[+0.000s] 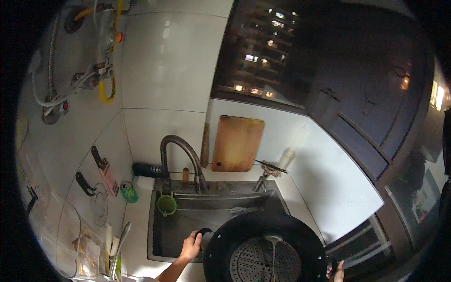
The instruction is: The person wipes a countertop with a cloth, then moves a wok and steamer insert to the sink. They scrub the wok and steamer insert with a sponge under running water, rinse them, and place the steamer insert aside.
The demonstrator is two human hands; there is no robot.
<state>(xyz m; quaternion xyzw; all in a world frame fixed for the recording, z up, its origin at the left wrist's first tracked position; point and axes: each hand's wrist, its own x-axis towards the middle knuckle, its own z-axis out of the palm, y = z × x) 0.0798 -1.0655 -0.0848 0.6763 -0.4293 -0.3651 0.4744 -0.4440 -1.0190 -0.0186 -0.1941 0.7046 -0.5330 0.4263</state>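
Note:
My left hand (191,246) grips the side handle of a large black wok (222,257) over the front right of the dark sink (165,243). At the wok's opposite side my right hand (338,272) is closed round the other handle, partly cut off by the picture's lower edge. A perforated metal steamer plate (246,259) lies inside the wok. On it rests a metal ladle or spoon (273,253), its handle pointing towards me.
A curved faucet (181,141) rises behind the sink, with a green strainer (166,205) at the left rim. A wooden cutting board (238,143) leans on the back wall. A green can (129,192), wall-hung knives and a clear container (88,257) stand left.

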